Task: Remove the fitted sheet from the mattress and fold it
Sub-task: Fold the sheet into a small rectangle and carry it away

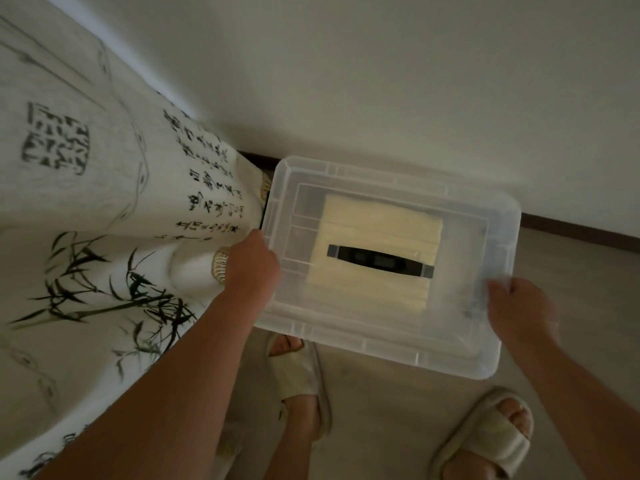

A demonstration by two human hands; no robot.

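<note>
Both hands on a clear plastic box [388,188], held up off the floor [571,258] beside the bed: left hand [251,263] curled over the box's left rim, right hand [519,308] closed around the right rim, blurred with motion. Sheet [86,202], white with bamboo and ink writing, apparently on the mattress and drooping over the near corner; not yet pulled off, no folding begun. Inside the box, a pale yellow folded cloth [377,251] with a black strap or handle [381,260] across it. Risks from here: box tipping or slipping, given thin rim grips on smooth plastic and the smear at the right side; lid, if one at all, possibly loose and liable to slide. Feet in slippers [485,441] directly beneath and just behind the box, so a drop likely onto toes. Left edge of the box close to the draped sheet corner, so a snag on the hanging cloth possible while setting down or swinging past. Hard to make out: whether the black bar belongs to a lid or lies inside; whether the box has a lid; fingers of both hands under the rims, hidden; mattress itself fully covered; woven trim [220,266] near the corner, unclear what it belongs to; far side of the bed cut off at the left edge; dim light throughout.
</note>
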